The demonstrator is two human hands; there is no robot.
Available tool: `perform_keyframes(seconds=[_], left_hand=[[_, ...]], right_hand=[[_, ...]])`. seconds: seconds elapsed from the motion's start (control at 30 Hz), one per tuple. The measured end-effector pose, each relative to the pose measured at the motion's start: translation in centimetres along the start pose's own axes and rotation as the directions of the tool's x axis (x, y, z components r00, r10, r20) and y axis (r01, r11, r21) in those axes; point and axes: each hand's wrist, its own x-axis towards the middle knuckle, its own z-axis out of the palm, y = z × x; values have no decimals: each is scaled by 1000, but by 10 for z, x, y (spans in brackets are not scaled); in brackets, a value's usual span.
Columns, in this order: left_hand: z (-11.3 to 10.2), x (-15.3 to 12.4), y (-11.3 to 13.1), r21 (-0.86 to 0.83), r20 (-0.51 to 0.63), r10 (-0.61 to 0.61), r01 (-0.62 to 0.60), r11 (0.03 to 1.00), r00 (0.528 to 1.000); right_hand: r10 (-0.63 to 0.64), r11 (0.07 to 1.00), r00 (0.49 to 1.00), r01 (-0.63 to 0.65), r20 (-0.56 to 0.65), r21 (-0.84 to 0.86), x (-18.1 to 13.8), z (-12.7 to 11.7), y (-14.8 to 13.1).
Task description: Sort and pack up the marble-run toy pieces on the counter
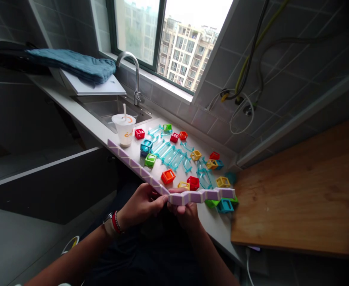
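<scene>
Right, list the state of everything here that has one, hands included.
Purple strip: held, zigzagged toward its right end.
Left hand: gripping the strip.
Right hand: gripping the strip.
Cup: upright, lidded, straw in.
Faucet: no water visible running.
Cabinet door: open.
Track pieces: lying spread out.
Cubes: scattered, some touching.
Blue cloth: creased.
Window: cannot tell whether open.

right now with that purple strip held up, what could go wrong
The purple strip ends, on the left, close to the lidded cup in this view, so a swing might tip the cup. The left grip and right grip hold the strip near its middle, so the outer ends could sag or separate. Its right end shows just above a blue cube and might nudge it if lowered.
</scene>
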Motion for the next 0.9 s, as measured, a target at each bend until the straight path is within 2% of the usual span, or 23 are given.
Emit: perform_keyframes(seconds=[0.1, 0.17, 0.23, 0.3, 0.4, 0.47, 0.57, 0.67, 0.77, 0.83, 0.9], left_hand=[[3, 4, -1, 179, -11, 105, -102, 979, 994], [7, 6, -3, 307, 19, 193, -189, 933, 981], [9, 8, -5, 357, 51, 217, -221, 908, 975], [11, 9, -9, 347, 38, 204, -204, 915, 978], [12, 10, -16, 233, 18, 149, -149, 961, 989], [12, 10, -23, 47, 42, 67, -69, 997, 997], [13, 10, -34, -214, 40, -37, 45, 976, 999], [14, 12, -39, -279, -25, -57, 48, 959, 998], [18, 17, -36, -299, -64, -51, 29, 954, 997], [20, 20, -31, -329, -75, -54, 26, 944, 996], [22, 23, -27, -395, -66, -73, 41, 918, 995]], right_hand=[[-14, 991, 998, 21, -56, 131, 2, 7, -4], [-9, 991, 994, 23, -110, 133, 4, 10, -5], [-7, 992, 981, 32, -194, 125, 4, 11, -4], [-8, 994, 965, 37, -264, 105, 5, 10, -2], [4, 995, 954, 25, -301, 93, 5, 6, -3], [5, 997, 945, 21, -327, 76, 6, 1, -7], [-43, 999, 931, 48, -363, 4, 9, -6, -15], [-96, 995, 926, 77, -365, -66, 10, -8, -23], [-96, 995, 963, 97, -251, -9, 10, -5, -28], [-83, 993, 992, 90, -94, 71, 8, -4, -32], [-62, 993, 997, 56, 53, 108, 6, -8, -37]])
